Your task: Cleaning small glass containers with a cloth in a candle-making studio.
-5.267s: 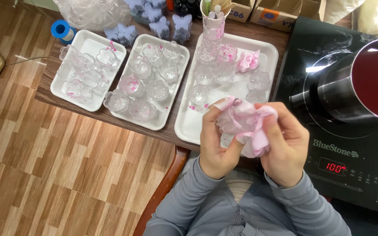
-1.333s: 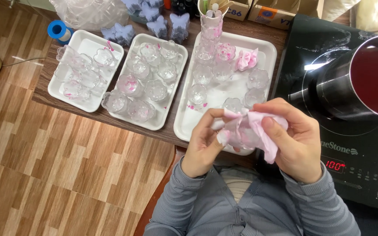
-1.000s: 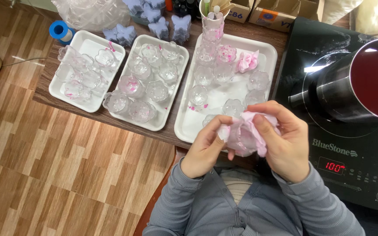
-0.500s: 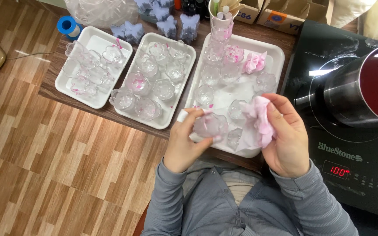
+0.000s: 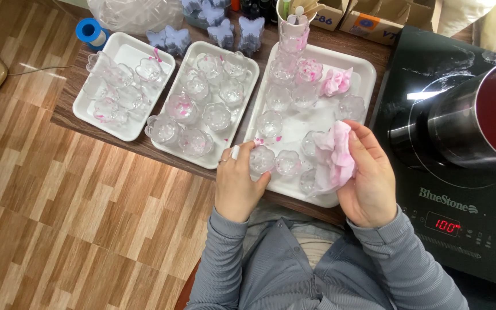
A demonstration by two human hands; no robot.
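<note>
Left hand: left hand (image 5: 237, 183) fingers closed on a clear flower-shaped mould (image 5: 261, 159) at the near edge of the right tray (image 5: 365, 72).
Right hand: right hand (image 5: 368, 178) grips a pink-stained tissue (image 5: 335, 159) above that tray.
Progress: several moulds look wiped; pink specks remain on the tray, and other trays look untouched.

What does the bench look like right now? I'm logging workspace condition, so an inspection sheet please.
Surface: dark wooden table, three white trays in a row.
Job's things: clear flower-shaped cup on the right tray; pink-stained tissue.
Clutter: more clear cups on the middle tray and left tray; crumpled pink tissue; blue butterfly moulds; blue tape roll; cardboard boxes.
Grippers: left hand grips the cup; right hand holds the tissue.
Cables: thin wire on the floor.
Surroundings: induction cooker with steel pot of dark red liquid; wood-pattern floor.
</note>
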